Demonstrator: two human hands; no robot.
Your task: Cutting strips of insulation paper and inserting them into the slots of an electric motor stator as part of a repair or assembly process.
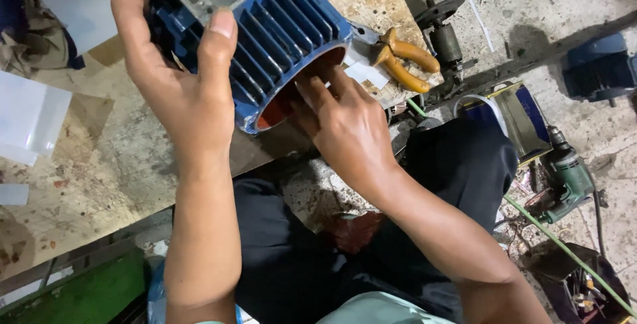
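A blue finned motor housing [285, 28] lies on its side on the worn workbench [99, 158], its round open end facing me with a reddish inside. My left hand [176, 75] grips the housing from the left, thumb pressed on the fins. The fingers of my right hand [342, 121] reach into the open end and touch its inner wall. A grey terminal box sits on top of the housing.
Orange-handled pliers [405, 62] lie at the bench's right edge next to a white paper scrap [366, 72]. A motor rotor [444, 35], a rectangular tin can [514, 115], a green power drill [567, 181] and a green hose [564, 247] are on the floor at right. Clear plastic sheets [30, 121] rest at left.
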